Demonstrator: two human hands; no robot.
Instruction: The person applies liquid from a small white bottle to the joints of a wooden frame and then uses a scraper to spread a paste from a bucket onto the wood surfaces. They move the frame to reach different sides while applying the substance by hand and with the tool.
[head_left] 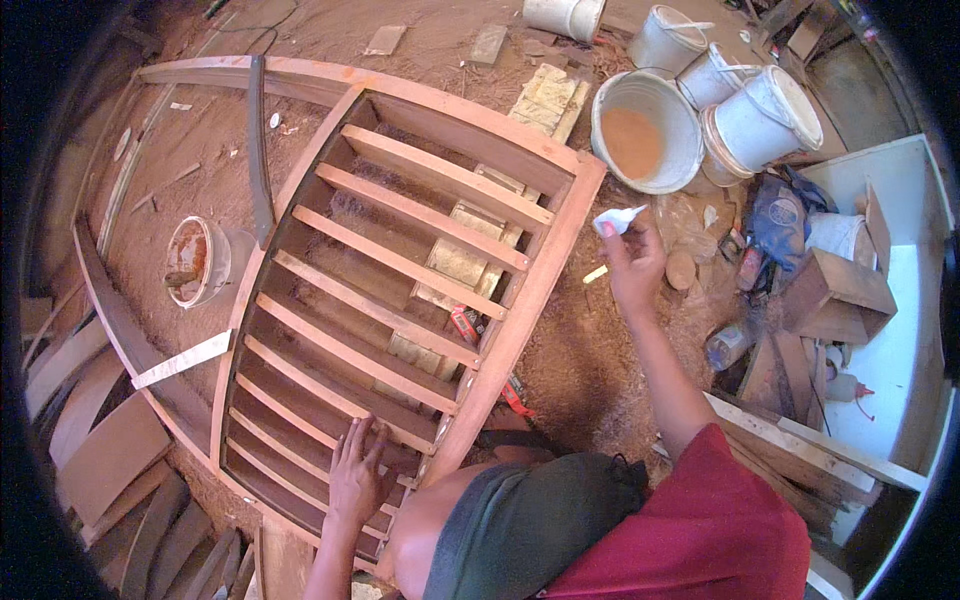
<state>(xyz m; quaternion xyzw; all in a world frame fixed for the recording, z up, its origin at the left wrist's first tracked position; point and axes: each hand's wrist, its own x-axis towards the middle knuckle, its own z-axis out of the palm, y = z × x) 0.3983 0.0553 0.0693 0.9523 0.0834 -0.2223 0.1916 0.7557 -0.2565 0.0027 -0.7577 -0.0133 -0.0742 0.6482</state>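
Observation:
A slatted wooden frame (530, 330) with a curved far side lies in front of me, its parallel slats running across it. My left hand (357, 470) rests on the slats at the near end, fingers apart and nothing in them. To the right of the frame, my right hand (635, 258) is raised and closed around a small white bottle (618, 218) with a pointed tip, looking like a glue bottle. The fingers cover part of the bottle. Small red-and-black packets (466, 324) lie under and beside the frame.
White buckets (765, 115) stand at the back right, beside an open bucket of brown powder (648, 130). A small bucket (200, 262) sits left of the frame. Curved boards (110, 450) are piled at lower left. A wooden box (840, 295) and a white cabinet (900, 340) are at right.

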